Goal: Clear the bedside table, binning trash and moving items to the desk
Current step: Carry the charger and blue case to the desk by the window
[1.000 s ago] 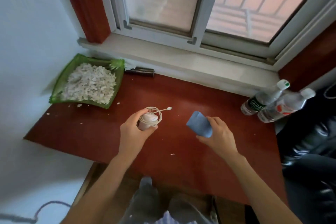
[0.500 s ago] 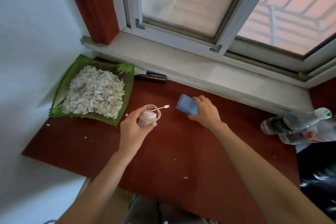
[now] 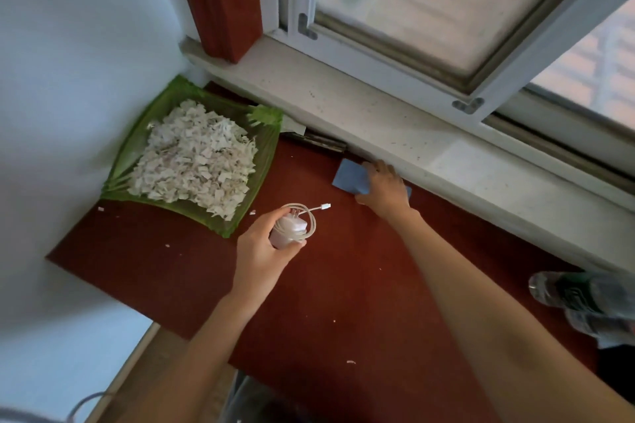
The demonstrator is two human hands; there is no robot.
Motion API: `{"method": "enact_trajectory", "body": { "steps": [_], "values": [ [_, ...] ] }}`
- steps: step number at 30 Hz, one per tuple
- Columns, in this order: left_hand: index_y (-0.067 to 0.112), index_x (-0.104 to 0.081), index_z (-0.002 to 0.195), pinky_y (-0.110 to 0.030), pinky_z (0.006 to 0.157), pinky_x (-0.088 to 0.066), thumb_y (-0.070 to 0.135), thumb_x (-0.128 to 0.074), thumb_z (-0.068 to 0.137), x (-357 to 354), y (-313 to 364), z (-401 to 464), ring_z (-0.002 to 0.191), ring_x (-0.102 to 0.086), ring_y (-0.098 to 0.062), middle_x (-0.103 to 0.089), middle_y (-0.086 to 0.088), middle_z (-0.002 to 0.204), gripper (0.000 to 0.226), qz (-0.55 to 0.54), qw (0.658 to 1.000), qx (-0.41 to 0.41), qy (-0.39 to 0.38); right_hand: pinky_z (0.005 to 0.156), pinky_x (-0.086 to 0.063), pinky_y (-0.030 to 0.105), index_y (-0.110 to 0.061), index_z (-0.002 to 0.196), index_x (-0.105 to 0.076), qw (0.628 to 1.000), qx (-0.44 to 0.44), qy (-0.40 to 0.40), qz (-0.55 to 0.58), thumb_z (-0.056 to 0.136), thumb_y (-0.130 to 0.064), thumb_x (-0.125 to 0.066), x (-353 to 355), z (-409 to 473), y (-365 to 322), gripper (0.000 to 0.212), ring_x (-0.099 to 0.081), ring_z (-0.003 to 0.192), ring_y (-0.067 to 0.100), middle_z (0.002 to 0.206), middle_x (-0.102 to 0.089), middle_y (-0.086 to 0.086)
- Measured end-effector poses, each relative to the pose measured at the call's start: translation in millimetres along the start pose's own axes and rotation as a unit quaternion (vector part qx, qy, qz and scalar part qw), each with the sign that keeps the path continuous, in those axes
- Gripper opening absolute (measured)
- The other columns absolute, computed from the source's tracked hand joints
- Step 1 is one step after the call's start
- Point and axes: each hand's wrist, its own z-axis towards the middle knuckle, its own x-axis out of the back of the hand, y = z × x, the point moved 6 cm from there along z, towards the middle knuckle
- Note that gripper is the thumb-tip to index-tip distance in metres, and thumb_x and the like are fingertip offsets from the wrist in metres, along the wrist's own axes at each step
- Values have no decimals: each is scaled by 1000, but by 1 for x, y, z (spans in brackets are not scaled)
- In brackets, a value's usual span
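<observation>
— In the corner, what fills the green tray?
— White paper bits. The left hand grips a charger; the right hand lies flat on a blue pack on the desk.

A: Where does the tray sit?
B: In the desk's far left corner, with paper scraps heaped in it.
A: And the flat packet?
B: Against the far edge, right of the tray, under the right hand.
A: The charger?
B: In the left hand, nearer than the packet. Bottles lie at the right edge.
</observation>
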Motion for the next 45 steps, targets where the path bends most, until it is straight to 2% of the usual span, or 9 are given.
{"method": "enact_trajectory", "body": {
  "steps": [5, 10, 13, 15, 21, 25, 29, 34, 45],
  "values": [
    [17, -63, 114, -18, 85, -49, 14, -85, 62, -7, 2, 3, 98, -58, 7, -64, 13, 106, 57, -4, 1000, -1, 4, 104, -35, 44, -12, 141, -36, 1000, 10, 0, 18, 77, -32, -74, -1, -2, 7, 76, -40, 129, 33, 143, -40, 13],
    [12, -63, 114, -6, 84, -42, 11, -85, 62, -14, 5, 10, 96, -54, 5, -63, 8, 105, 57, 20, 999, -27, -5, 107, -35, 44, -11, 141, -36, 995, 25, 92, 40, 85, -32, -65, -2, -48, 8, 66, -30, 138, 33, 147, -35, 16],
    [9, -63, 114, 1, 86, -34, 12, -85, 62, -20, 3, 15, 94, -54, 2, -67, 0, 106, 57, 46, 998, -36, -16, 109, -33, 44, -13, 142, -35, 992, 1, 117, 39, 88, -36, -60, -16, -90, 12, 63, -26, 140, 34, 148, -34, 20],
    [8, -63, 113, 3, 88, -30, 11, -86, 61, -23, 0, 18, 96, -56, -4, -68, -4, 107, 57, 63, 997, -41, -22, 113, -30, 46, -13, 143, -34, 994, -29, 103, 28, 90, -42, -55, -30, -116, 19, 64, -20, 143, 33, 150, -30, 20],
    [6, -64, 111, -5, 90, -30, 8, -86, 58, -37, -11, 28, 98, -64, -20, -68, -8, 106, 57, 104, 992, -59, -45, 118, -12, 45, -19, 149, -19, 994, -104, 7, 32, 92, -54, -41, -68, -158, 43, 70, -2, 146, 31, 158, -9, 17],
    [7, -63, 112, -13, 89, -35, 8, -85, 60, -48, -19, 39, 99, -63, -21, -67, -8, 107, 57, 118, 990, -62, -45, 118, -9, 44, -21, 150, -14, 994, -107, 3, 33, 93, -56, -38, -69, -160, 45, 71, -1, 146, 30, 158, -6, 15],
    [7, -61, 114, -26, 91, -43, 8, -83, 62, -58, -24, 49, 100, -62, -23, -65, -9, 108, 57, 129, 989, -65, -33, 118, -6, 42, -23, 150, -7, 994, -110, -12, 23, 93, -58, -33, -69, -160, 47, 72, 3, 146, 28, 159, 0, 13],
    [5, -61, 114, -34, 89, -46, 8, -82, 63, -64, -22, 72, 99, -62, -28, -65, -12, 108, 55, 142, 988, -67, -10, 117, -4, 39, -24, 150, -7, 994, -108, -12, 21, 93, -58, -34, -69, -160, 47, 72, 4, 146, 27, 159, 1, 11],
    [6, -59, 120, -36, 89, -47, 11, -81, 66, -67, -23, 110, 102, -60, -29, -63, -14, 113, 58, 152, 986, -62, -20, 117, -2, 39, -25, 150, -4, 994, -107, -15, 24, 93, -58, -31, -69, -161, 47, 71, 6, 146, 26, 159, 3, 11]
  ]
}}
